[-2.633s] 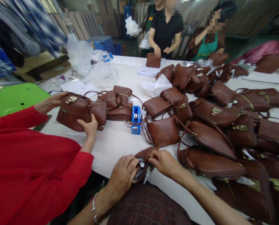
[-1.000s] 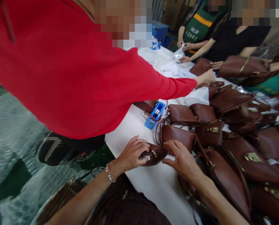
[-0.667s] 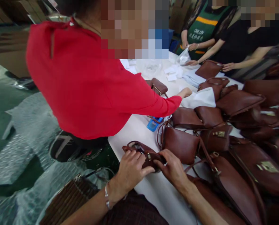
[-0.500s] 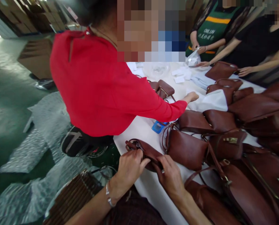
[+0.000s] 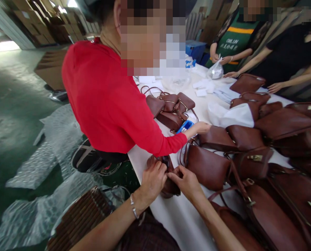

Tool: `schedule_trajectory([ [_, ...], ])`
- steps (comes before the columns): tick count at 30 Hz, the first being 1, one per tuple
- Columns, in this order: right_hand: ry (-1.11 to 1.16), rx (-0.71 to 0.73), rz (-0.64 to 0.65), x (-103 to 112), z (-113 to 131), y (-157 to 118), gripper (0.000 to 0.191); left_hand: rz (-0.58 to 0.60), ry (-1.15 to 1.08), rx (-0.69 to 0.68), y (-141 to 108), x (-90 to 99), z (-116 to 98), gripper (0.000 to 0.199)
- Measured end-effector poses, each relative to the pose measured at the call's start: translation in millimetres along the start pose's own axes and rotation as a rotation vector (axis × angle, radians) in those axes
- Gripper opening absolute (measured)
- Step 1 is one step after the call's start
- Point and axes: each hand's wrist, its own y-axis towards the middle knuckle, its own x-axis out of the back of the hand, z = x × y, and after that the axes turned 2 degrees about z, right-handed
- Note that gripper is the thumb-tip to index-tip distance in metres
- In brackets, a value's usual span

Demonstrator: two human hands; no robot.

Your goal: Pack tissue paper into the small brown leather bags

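Small brown bag turned more upright between both hands

Half a second ago the small brown bag [image 5: 171, 189] lay slantwise, its end reaching out to the left; now it stands more upright in the lower centre of the frame. The sleeve of a co-worker in red [image 5: 111, 101] has come down toward it, and that co-worker's hand [image 5: 201, 128] has moved off the white sheet [image 5: 231, 115] to the near brown bags. More of the blue tape dispenser [image 5: 184, 127] shows.

The small brown bag sits directly under the left hand [image 5: 152, 179], whose fingers curl over and grip it. The right hand [image 5: 185, 181] brings thumb and fingertips together, pinching at the bag's right side; the exact part is hidden.

The hands cover the bag's opening, so its contents cannot be told. At upper right, a co-worker in a green apron [image 5: 232, 39] holds a clear plastic bag [image 5: 215, 70] with something pale and silvery inside.
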Motion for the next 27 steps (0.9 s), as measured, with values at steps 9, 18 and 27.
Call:
schedule_trajectory([
  [9,0.656,-0.074,0.167,-16,-15,-9,0.042,0.072,-0.172,0.09,-6,4.1,6,0.005],
  [18,-0.042,0.238,-0.099,-29,-10,-33,0.021,0.222,0.046,0.08,-7,23.9,-1,0.02],
  [27,-0.153,0.422,-0.31,-54,-23,-36,0.015,0.116,0.047,-0.041,-7,12.9,-2,0.014],
])
